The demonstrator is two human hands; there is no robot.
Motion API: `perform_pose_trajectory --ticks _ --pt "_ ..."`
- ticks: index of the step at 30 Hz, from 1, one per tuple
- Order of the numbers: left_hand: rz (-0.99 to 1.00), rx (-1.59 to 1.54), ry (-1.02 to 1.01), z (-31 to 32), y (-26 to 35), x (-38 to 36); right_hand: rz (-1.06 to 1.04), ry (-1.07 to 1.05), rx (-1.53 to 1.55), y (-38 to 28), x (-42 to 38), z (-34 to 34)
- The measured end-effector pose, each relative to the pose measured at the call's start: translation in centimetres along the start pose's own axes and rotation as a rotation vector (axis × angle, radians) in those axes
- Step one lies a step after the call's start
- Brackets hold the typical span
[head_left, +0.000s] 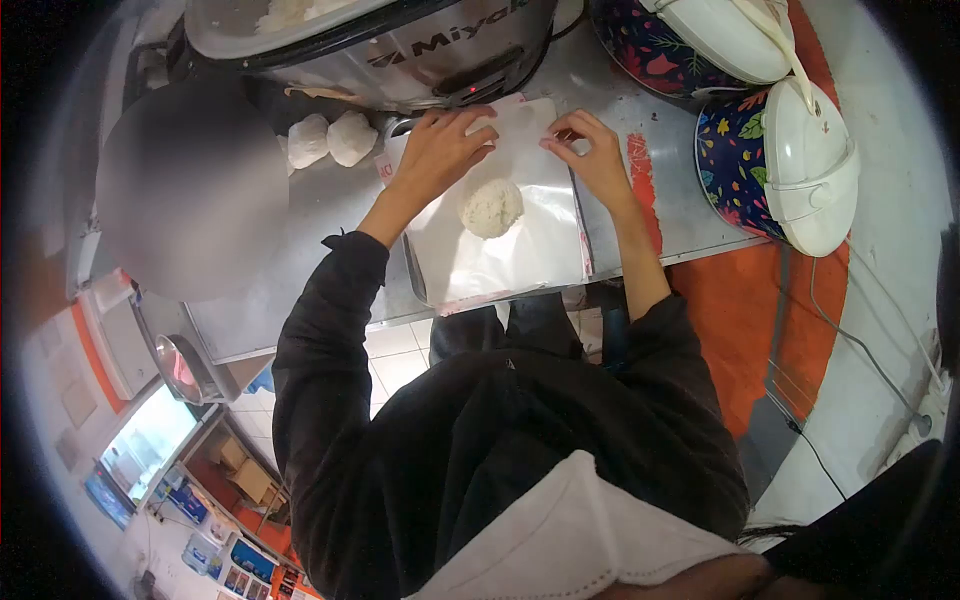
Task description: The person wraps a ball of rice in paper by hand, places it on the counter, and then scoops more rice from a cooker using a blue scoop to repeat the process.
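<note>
A rounded mound of white rice (491, 209) sits on a sheet of white wrapping paper (450, 262), which lies on a stack of sheets over a tray. My left hand (445, 148) is over the far left part of the paper, its fingers bent but apart, with nothing visible in them. At the far right edge, my right hand (588, 150) has thumb and forefinger drawn together on the paper. The rice lies between me and both hands, touched by neither.
A large silver cooker (400, 60) with white rice inside stands behind the paper. Two knotted white bundles (330, 139) lie left of it. Two patterned rice containers with white lids (780, 165) stand at the right. A blurred round area covers the left side.
</note>
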State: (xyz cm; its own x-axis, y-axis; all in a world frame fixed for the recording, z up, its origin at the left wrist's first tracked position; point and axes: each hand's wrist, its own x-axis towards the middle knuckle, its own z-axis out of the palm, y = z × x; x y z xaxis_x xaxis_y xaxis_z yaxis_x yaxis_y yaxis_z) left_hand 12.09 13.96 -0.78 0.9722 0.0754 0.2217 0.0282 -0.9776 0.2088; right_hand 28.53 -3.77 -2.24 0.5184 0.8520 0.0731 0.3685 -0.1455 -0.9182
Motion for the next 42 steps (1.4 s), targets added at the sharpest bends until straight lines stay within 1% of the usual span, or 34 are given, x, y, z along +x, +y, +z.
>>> perform_pose_trajectory --ticks 1,2,3,4,5,7,8,9,10,11,12,13,15,16,17,19,20,21,22,23,24,25,27,28,29,31,32,34,35,37,38,40,41,42 --pt "0.034 0.038 0.109 -0.3 0.3 0.2 0.0 0.006 0.001 0.0 -0.3 -0.1" --pt "0.041 0.039 0.106 -0.4 0.5 0.2 -0.115 0.031 -0.114 -0.1 -0.8 -0.2" --pt "0.098 0.03 0.133 -0.5 0.7 0.2 -0.23 0.057 -0.229 -0.2 -1.1 -0.4" --pt "0.154 0.021 0.158 -0.5 0.8 0.2 -0.229 0.062 -0.226 -0.3 -1.3 -0.5" --pt "0.156 0.021 0.154 -0.9 0.7 0.3 -0.231 0.021 -0.178 -0.5 -1.4 -0.8" --pt "-0.066 -0.42 -0.264 -1.9 0.4 0.2 -0.226 -0.023 -0.124 -0.8 -1.2 -1.0" --pt "-0.197 -0.371 -0.483 -2.0 -0.4 0.4 -0.043 -0.178 0.098 -0.9 -0.7 -1.0" --pt "-0.202 -0.371 -0.485 -1.9 -0.8 0.2 0.139 -0.333 0.317 -1.0 -0.1 -0.9" --pt "-0.139 -0.363 -0.556 -1.8 -1.3 0.3 0.133 -0.333 0.316 -1.3 0.7 -0.9" --pt "-0.072 -0.358 -0.632 -1.9 -1.4 0.6 0.109 -0.422 0.238 -1.6 1.2 -0.8" --pt "-0.055 -0.374 -0.759 -1.7 -1.2 0.9 0.092 -0.512 0.163 -1.5 1.3 -0.7" --pt "-0.051 -0.377 -0.764 -1.6 -1.1 1.3 0.098 -0.509 0.166 -0.4 1.6 -0.4" --pt "-0.144 -0.51 -0.908 -1.8 -0.9 2.3 -0.031 -0.659 -0.275 2.4 2.6 0.4" --pt "-0.172 -0.54 -0.994 -2.0 -0.8 3.2 -0.139 -0.615 -0.241 3.3 2.6 0.5" --pt "-0.171 -0.541 -0.989 -1.0 -1.1 2.8 -0.141 -0.615 -0.246 3.0 2.3 0.5" --pt "-0.239 -0.654 -0.845 2.0 -1.4 1.6 0.381 -0.23 -0.212 1.6 0.4 0.4" --pt "-0.285 -0.818 -0.935 -0.4 -0.2 2.1 0.386 -0.228 -0.217 0.9 -1.0 0.3" --pt "-0.208 -0.964 -0.905 1.2 -0.5 0.7 0.458 -0.179 -0.187 0.2 -2.8 0.3" --pt "-0.067 -1.003 -0.819 2.7 -0.4 -0.4 0.528 -0.131 -0.157 -0.5 -4.5 0.4" --pt "0.071 -1.034 -0.726 3.5 -0.2 -1.2 0.527 -0.135 -0.16 -1.0 -6.2 0.9" --pt "0.03 -0.97 -0.724 3.4 0.5 -1.8 0.452 -0.032 -0.126 -1.1 -7.9 1.7" --pt "0.029 -0.974 -0.724 3.3 1.3 -2.3 0.38 0.072 -0.091 -1.1 -9.2 2.3" --pt "-0.025 -0.593 -0.654 3.3 3.0 -3.0 0.37 0.104 -0.104 -1.0 -10.4 2.7" --pt "-0.055 -0.553 -0.566 3.8 3.8 -3.6 0.356 0.135 -0.114 -1.0 -10.8 2.9" --pt "-0.054 -0.551 -0.566 3.9 4.5 -3.8 0.355 0.137 -0.113 -0.8 -11.3 2.9" --pt "-0.071 -0.335 -0.415 3.9 5.7 -4.3 0.241 -0.064 -0.029 -0.5 -12.3 2.9" --pt "-0.071 -0.334 -0.415 3.9 6.2 -4.4 0.24 -0.064 -0.029 -0.6 -12.6 2.7" --pt "-0.105 -0.193 -0.325 4.1 7.1 -4.5 0.432 -0.094 0.224 -1.2 -13.4 2.4" --pt "-0.109 -0.193 -0.327 4.2 7.4 -4.5 0.432 -0.099 0.227 -2.4 -13.7 2.2" --pt "-0.112 -0.209 -0.229 4.5 7.9 -4.8 0.404 -0.328 0.268 -5.3 -13.9 1.3" --pt "-0.113 -0.21 -0.228 4.7 7.8 -5.1 0.405 -0.33 0.267 -5.1 -14.1 1.5" --pt "-0.084 -0.254 -0.173 5.2 7.3 -5.6 0.324 -0.349 -0.015 -3.9 -14.9 2.2" --pt "-0.084 -0.257 -0.169 5.3 7.3 -5.8 0.324 -0.349 -0.02 -2.8 -15.3 2.7" --pt "-0.062 -0.269 -0.155 5.4 7.2 -6.1 0.157 -0.245 -0.131 -1.7 -15.5 3.4"
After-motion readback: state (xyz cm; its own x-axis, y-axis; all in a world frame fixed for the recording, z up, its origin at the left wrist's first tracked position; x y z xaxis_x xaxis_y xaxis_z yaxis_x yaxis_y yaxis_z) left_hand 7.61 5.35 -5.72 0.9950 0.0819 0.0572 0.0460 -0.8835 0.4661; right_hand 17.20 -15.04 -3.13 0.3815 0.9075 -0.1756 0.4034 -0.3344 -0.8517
